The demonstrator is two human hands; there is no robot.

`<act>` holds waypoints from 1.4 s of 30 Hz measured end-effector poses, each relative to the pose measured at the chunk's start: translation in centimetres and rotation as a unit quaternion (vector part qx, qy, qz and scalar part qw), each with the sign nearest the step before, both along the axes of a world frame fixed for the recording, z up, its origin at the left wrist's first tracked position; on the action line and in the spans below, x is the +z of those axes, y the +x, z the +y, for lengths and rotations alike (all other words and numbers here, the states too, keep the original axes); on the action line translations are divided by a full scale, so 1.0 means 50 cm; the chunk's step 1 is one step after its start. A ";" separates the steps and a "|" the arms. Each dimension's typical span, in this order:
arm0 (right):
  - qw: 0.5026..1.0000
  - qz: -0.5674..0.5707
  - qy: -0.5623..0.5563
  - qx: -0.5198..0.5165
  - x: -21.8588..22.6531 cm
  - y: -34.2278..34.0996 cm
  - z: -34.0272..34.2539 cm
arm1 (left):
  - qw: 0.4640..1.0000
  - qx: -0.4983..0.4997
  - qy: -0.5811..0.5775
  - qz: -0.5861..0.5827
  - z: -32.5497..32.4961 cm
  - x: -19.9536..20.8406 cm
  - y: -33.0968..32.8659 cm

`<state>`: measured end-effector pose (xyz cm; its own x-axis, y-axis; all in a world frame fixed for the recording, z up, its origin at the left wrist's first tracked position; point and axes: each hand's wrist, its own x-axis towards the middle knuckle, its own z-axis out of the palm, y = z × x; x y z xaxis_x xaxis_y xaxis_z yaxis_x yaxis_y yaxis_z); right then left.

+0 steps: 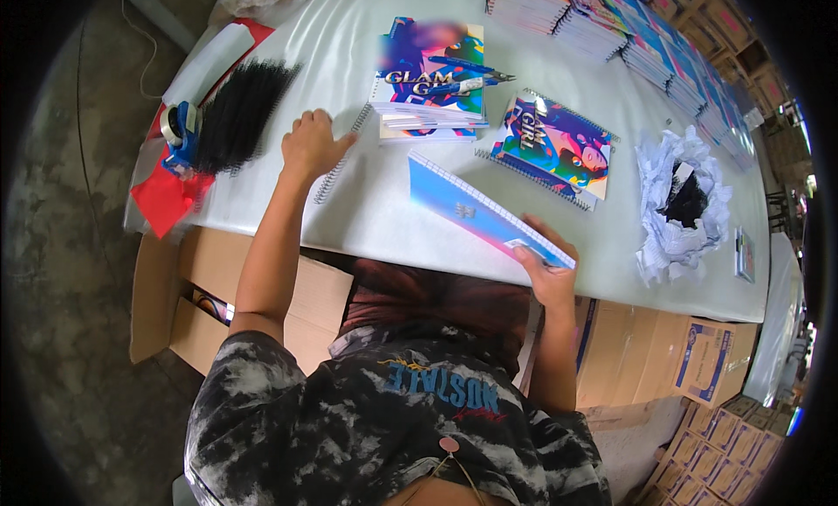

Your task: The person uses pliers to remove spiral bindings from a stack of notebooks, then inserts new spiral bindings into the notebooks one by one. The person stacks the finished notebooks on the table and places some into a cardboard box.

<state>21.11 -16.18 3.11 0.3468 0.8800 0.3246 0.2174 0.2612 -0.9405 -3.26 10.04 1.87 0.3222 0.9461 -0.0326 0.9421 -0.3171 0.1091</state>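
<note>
My right hand [552,266] grips a notebook [476,211] by its near right corner, thumb on the blue and pink cover. It is tilted above the table's front edge, with a row of punched holes along its upper edge. My left hand [312,148] is over the table, palm down, thumb apart from the loosely bent fingers. Its thumb is beside a silver spiral coil [343,157]; whether they touch I cannot tell. Left of that hand lies a heap of black spiral coils [244,113]. Blue-handled pliers [467,76] rest on a stack of colourful notebooks [423,91].
Spiral-bound notebooks [559,144] lie right of the stack. Beyond them is crumpled paper [676,213] holding something black. A blue tape dispenser [181,139] stands at the left edge. Long rows of notebooks [642,52] line the far right. Cardboard boxes [637,349] sit below the table.
</note>
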 end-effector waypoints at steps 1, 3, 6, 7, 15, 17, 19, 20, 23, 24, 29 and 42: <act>0.999 0.040 0.006 0.001 0.008 -0.006 0.003 | 0.998 -0.012 0.055 -0.025 0.003 -0.020 0.000; 0.999 0.009 0.007 0.041 -0.010 0.016 0.009 | 0.988 -0.032 0.141 -0.050 0.004 -0.069 0.010; 0.999 -0.027 0.014 0.038 -0.018 0.035 0.018 | 0.952 0.039 0.009 -0.302 0.004 -0.077 0.017; 0.999 -0.031 0.009 0.028 -0.017 0.039 0.019 | 0.905 0.018 -0.027 -0.424 -0.006 -0.071 0.015; 1.000 -0.020 0.004 -0.008 -0.022 0.033 0.024 | 0.814 -0.180 -0.243 -0.495 -0.123 0.067 0.029; 1.000 -0.021 0.004 -0.008 -0.021 0.032 0.024 | 0.821 -0.194 -0.218 -0.491 -0.128 0.072 0.037; 1.000 -0.020 0.000 -0.006 -0.018 0.032 0.024 | 0.829 -0.204 -0.204 -0.479 -0.128 0.076 0.043; 1.000 -0.020 -0.002 -0.003 -0.016 0.032 0.023 | 0.833 -0.208 -0.197 -0.473 -0.128 0.079 0.045; 1.000 -0.027 -0.001 0.009 -0.014 0.032 0.023 | 0.847 -0.168 -0.286 -0.416 -0.115 0.101 0.043; 0.999 -0.034 0.005 0.015 -0.014 0.032 0.024 | 0.832 -0.152 -0.319 -0.428 -0.108 0.103 0.043; 0.997 -0.054 0.031 0.045 -0.011 0.035 0.032 | 0.773 -0.227 -0.347 -0.481 -0.070 0.134 0.043; 0.995 -0.089 0.030 0.034 -0.009 0.012 0.027 | 0.868 -0.408 0.189 -0.211 -0.109 0.194 0.065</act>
